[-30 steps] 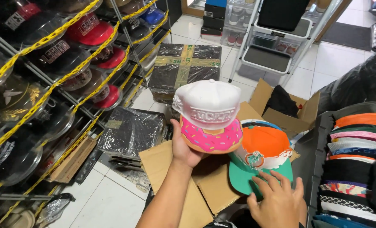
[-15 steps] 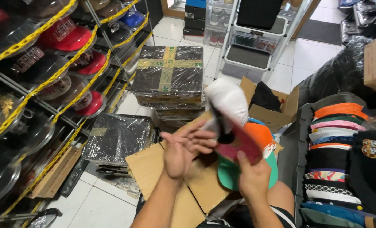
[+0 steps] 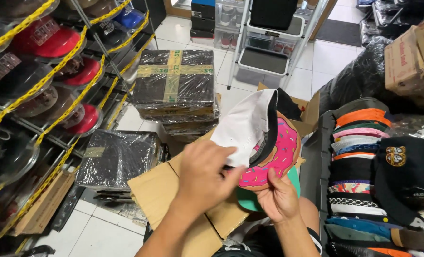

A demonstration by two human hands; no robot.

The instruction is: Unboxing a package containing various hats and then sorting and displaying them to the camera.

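The left hand (image 3: 204, 178) is closed on the back of a white cap (image 3: 247, 126), fingers curled over the crown's lower edge. The right hand (image 3: 278, 197) pinches the cap's pink, sprinkle-patterned brim (image 3: 273, 159) from below, thumb on top at the brim's 6 o'clock edge. The cap sits tilted near frame centre, crown toward 11 o'clock, brim toward 5 o'clock, its dark inside showing along the upper rim. A green brim (image 3: 247, 200) peeks out just under the hands. Flattened cardboard (image 3: 155, 190) lies beneath, at 7 o'clock of the cap. Wrapped black bundles (image 3: 174, 85) stack at 10 o'clock. A rack (image 3: 45, 95) of caps behind yellow chain fills 9 o'clock. A row of stacked caps (image 3: 359, 157) runs along 3 o'clock, and a step stool (image 3: 269, 47) stands at 12 o'clock.
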